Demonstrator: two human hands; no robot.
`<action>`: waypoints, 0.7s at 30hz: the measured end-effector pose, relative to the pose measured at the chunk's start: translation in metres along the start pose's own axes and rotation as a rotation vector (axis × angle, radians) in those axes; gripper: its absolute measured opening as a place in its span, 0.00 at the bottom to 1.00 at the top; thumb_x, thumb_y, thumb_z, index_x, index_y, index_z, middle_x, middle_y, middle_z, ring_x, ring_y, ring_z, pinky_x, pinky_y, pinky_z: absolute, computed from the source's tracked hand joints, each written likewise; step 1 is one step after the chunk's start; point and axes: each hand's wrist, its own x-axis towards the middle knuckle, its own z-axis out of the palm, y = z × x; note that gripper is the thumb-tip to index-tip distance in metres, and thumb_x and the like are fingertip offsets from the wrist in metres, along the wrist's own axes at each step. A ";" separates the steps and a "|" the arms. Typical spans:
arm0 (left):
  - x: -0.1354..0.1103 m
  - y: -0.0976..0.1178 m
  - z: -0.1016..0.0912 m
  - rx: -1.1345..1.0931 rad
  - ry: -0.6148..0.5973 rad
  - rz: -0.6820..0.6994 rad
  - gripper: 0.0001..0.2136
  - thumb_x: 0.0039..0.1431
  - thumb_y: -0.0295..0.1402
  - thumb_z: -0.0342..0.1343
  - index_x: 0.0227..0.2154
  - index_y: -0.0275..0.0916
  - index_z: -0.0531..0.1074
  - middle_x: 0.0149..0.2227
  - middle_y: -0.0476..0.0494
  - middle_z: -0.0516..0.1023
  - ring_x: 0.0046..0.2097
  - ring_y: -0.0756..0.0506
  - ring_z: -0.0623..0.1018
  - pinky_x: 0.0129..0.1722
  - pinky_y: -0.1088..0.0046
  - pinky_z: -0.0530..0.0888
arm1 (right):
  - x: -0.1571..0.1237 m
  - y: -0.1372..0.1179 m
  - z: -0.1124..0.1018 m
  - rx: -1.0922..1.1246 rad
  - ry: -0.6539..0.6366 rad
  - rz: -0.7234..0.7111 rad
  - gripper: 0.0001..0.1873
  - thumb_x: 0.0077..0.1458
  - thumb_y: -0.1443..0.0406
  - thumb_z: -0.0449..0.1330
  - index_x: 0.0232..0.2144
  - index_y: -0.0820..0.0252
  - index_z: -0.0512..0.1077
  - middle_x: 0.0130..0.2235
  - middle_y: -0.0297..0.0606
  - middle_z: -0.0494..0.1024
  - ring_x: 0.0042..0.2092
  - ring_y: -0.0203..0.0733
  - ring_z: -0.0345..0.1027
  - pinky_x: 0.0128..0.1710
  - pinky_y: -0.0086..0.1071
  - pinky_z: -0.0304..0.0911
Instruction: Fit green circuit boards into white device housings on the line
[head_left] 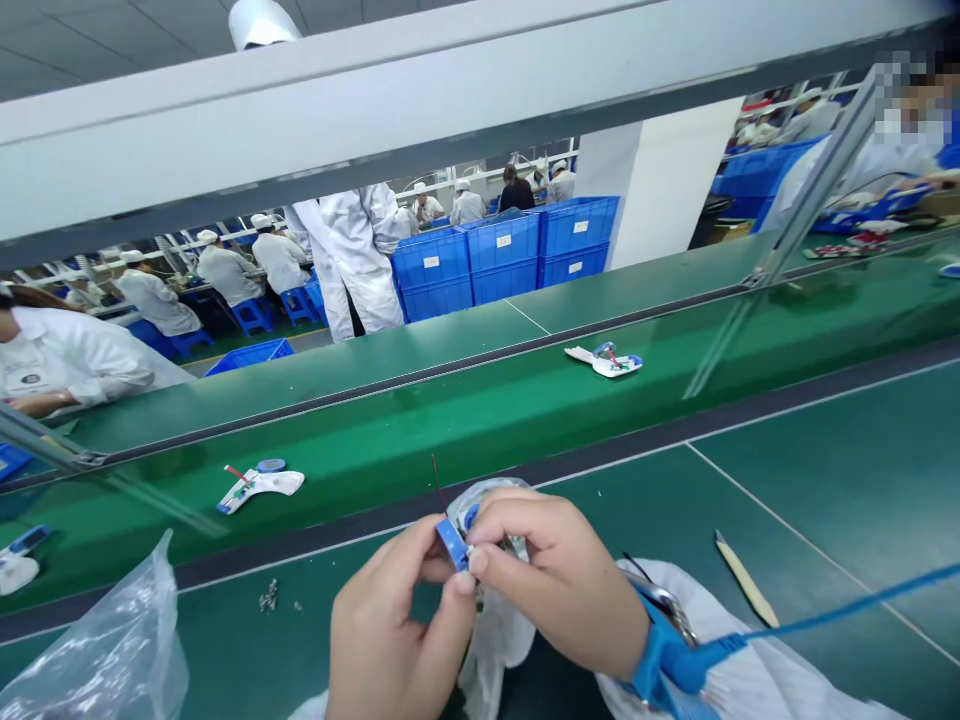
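Observation:
My left hand (401, 625) pinches a small blue plastic part (452, 545) between thumb and fingertips. From the side, my right hand (559, 575) meets it, its thumb and forefinger closed at the part's edge; whatever they grip there is too small to make out. A thin dark red wire (436, 475) rises above the blue part. Beneath both hands lies a white curved plastic housing (495, 640), partly covered by my fingers. A blue strap with a cord (660, 650) circles my right wrist.
Small screws (268, 597) lie on the green bench, left of my hands, near a clear plastic bag (112, 640). A pale pointed stick (746, 580) rests at right. White device halves (262, 485) sit along the green belt (420, 420). Blue crates (502, 245) and co-workers are beyond.

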 end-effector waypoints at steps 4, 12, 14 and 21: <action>0.000 -0.001 -0.001 0.050 0.054 0.022 0.10 0.50 0.39 0.57 0.35 0.44 0.77 0.26 0.53 0.79 0.26 0.49 0.76 0.30 0.77 0.69 | 0.005 0.006 -0.009 0.128 -0.016 -0.027 0.09 0.47 0.67 0.58 0.17 0.62 0.70 0.21 0.32 0.69 0.26 0.33 0.62 0.27 0.27 0.57; 0.005 -0.013 -0.004 -0.504 0.123 -0.310 0.14 0.52 0.43 0.58 0.36 0.40 0.79 0.33 0.46 0.81 0.35 0.44 0.78 0.33 0.74 0.73 | 0.016 0.006 -0.041 -0.127 -0.079 -0.050 0.16 0.47 0.72 0.57 0.41 0.59 0.74 0.45 0.42 0.76 0.46 0.43 0.69 0.44 0.35 0.64; 0.005 -0.014 0.000 -0.608 0.114 -0.338 0.13 0.51 0.43 0.59 0.36 0.41 0.79 0.34 0.46 0.81 0.37 0.43 0.78 0.35 0.74 0.73 | 0.013 0.003 -0.035 -0.082 -0.123 -0.199 0.15 0.47 0.73 0.57 0.39 0.59 0.74 0.42 0.41 0.77 0.46 0.42 0.69 0.47 0.36 0.64; 0.008 -0.018 0.015 -0.976 0.072 -0.424 0.12 0.47 0.41 0.63 0.35 0.43 0.80 0.32 0.45 0.81 0.30 0.47 0.78 0.30 0.76 0.75 | 0.002 -0.001 -0.002 -0.063 -0.083 -0.266 0.08 0.42 0.75 0.59 0.27 0.61 0.73 0.34 0.38 0.71 0.37 0.37 0.67 0.38 0.29 0.64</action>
